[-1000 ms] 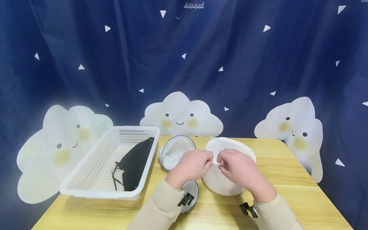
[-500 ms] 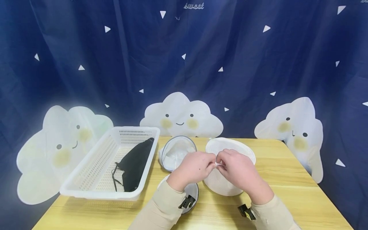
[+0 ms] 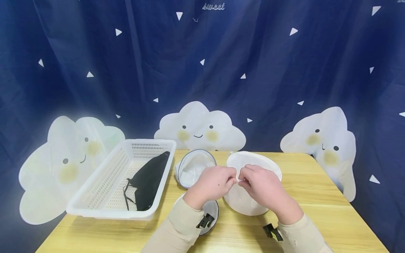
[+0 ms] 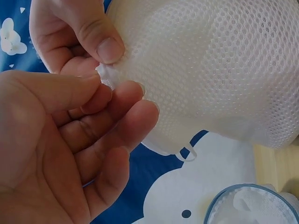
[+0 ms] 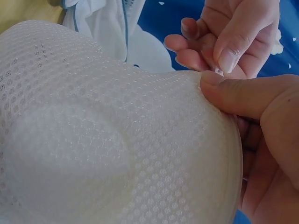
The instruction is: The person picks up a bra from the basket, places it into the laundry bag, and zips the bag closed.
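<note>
A white honeycomb-mesh laundry bag point(image 3: 246, 202), rounded in shape, is held up over the table in the head view. My left hand point(image 3: 215, 182) pinches at its rim, where a small white end of trim point(image 4: 106, 74) shows between thumb and forefinger in the left wrist view. Right beside it, my right hand point(image 3: 264, 182) grips the bag's edge, the thumb point(image 5: 217, 81) lying on the mesh in the right wrist view. A small loop point(image 4: 187, 153) hangs from the rim. The exact piece pinched by the left fingers is mostly hidden.
To the left stands a white plastic basket point(image 3: 79, 211) with a black drawstring pouch point(image 3: 152, 179) inside. A round white bag with grey-blue trim point(image 3: 193, 170) sits behind my left hand, and another dark-rimmed one point(image 3: 212, 211) lies partly under my left wrist. Wooden table point(image 3: 316, 196) beneath.
My two hands have come slightly closer together at the bag's rim, the left one moving a little to the right. Both keep their hold on the laundry bag.
</note>
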Demonstrator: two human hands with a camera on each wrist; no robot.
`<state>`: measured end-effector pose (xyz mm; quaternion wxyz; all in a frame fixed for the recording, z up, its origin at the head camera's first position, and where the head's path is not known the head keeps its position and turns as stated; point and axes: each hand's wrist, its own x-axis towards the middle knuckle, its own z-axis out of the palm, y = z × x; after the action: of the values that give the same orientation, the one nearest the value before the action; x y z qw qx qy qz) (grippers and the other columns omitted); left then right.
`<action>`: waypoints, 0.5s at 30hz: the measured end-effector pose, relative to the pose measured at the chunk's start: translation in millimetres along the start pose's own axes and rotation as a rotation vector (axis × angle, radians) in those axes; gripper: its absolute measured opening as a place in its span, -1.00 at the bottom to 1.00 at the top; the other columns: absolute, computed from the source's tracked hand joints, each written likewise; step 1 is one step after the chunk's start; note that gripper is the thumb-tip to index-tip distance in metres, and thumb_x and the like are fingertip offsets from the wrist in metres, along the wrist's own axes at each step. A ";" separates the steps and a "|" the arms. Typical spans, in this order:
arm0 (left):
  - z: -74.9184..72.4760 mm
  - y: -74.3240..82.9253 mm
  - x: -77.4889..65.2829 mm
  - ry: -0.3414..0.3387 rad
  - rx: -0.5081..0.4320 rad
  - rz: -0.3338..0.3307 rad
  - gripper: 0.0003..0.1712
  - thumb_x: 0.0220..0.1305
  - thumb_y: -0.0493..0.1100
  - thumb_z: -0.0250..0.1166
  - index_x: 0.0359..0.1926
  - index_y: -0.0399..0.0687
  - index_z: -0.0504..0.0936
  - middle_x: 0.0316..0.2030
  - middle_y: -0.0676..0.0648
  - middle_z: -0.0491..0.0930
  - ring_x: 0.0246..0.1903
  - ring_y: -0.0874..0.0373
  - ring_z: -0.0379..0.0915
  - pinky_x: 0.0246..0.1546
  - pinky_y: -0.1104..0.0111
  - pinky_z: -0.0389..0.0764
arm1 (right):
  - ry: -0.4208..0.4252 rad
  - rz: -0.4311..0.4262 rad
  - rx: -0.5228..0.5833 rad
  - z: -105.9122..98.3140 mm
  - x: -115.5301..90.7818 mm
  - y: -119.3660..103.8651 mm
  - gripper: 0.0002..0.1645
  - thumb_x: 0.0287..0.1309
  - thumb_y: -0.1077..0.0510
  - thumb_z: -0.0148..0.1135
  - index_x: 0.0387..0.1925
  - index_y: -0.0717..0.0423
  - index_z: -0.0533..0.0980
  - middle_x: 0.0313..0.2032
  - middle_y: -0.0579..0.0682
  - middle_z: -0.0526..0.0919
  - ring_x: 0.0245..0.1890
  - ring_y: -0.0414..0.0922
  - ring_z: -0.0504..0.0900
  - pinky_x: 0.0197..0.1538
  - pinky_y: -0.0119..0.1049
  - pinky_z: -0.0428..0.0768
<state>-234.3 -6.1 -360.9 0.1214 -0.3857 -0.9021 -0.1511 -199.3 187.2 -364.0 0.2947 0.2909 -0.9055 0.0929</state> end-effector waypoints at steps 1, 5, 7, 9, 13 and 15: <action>0.0 -0.1 -0.1 0.002 0.005 -0.003 -0.67 0.40 -0.03 0.27 -0.51 0.14 0.39 -0.65 0.17 0.29 -0.58 0.24 0.31 -0.60 0.35 0.30 | -0.001 -0.002 0.004 -0.2 0.0 0.1 -0.59 -0.13 0.18 0.64 -0.49 -0.13 0.46 -0.52 -0.34 0.36 -0.49 -0.33 0.38 -0.51 -0.36 0.40; 0.2 -0.7 -0.1 0.016 0.027 -0.007 -0.67 0.39 -0.02 0.27 -0.52 0.15 0.40 -0.66 0.18 0.29 -0.59 0.24 0.31 -0.62 0.34 0.30 | -0.008 0.001 0.017 -0.4 -0.1 0.7 -0.58 -0.13 0.19 0.63 -0.50 -0.14 0.45 -0.52 -0.34 0.36 -0.50 -0.34 0.38 -0.51 -0.37 0.39; 0.8 -1.4 -0.1 0.023 0.033 -0.008 -0.67 0.39 -0.02 0.27 -0.52 0.15 0.39 -0.66 0.18 0.28 -0.59 0.23 0.31 -0.62 0.33 0.29 | -0.010 0.002 0.019 -0.6 -0.3 1.1 -0.57 -0.13 0.19 0.63 -0.51 -0.14 0.44 -0.52 -0.34 0.36 -0.50 -0.34 0.37 -0.51 -0.37 0.38; 1.8 -2.6 0.1 0.025 0.036 -0.010 -0.66 0.40 -0.02 0.26 -0.52 0.15 0.38 -0.66 0.18 0.28 -0.60 0.23 0.31 -0.62 0.34 0.29 | -0.010 0.000 0.018 -0.8 -0.5 1.5 -0.56 -0.12 0.19 0.63 -0.51 -0.15 0.43 -0.52 -0.34 0.35 -0.50 -0.35 0.37 -0.52 -0.38 0.37; 2.4 -5.0 -0.1 0.023 0.032 -0.030 -0.66 0.42 -0.04 0.24 -0.52 0.15 0.37 -0.65 0.16 0.29 -0.60 0.24 0.30 -0.61 0.35 0.31 | -0.003 -0.014 0.015 -1.8 -0.8 2.9 -0.54 -0.14 0.20 0.63 -0.53 -0.17 0.42 -0.53 -0.35 0.33 -0.51 -0.35 0.36 -0.52 -0.39 0.36; 2.3 -6.3 -0.4 0.027 0.033 -0.040 -0.66 0.42 -0.05 0.24 -0.52 0.15 0.37 -0.64 0.16 0.30 -0.59 0.24 0.31 -0.60 0.35 0.32 | 0.002 -0.021 0.016 -2.5 -1.0 3.8 -0.53 -0.15 0.21 0.63 -0.54 -0.18 0.41 -0.53 -0.35 0.33 -0.52 -0.36 0.35 -0.52 -0.39 0.36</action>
<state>-238.8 -9.7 -364.3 0.1369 -0.3634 -0.9102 -0.1437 -199.7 191.6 -362.5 0.2943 0.3026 -0.9013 0.0972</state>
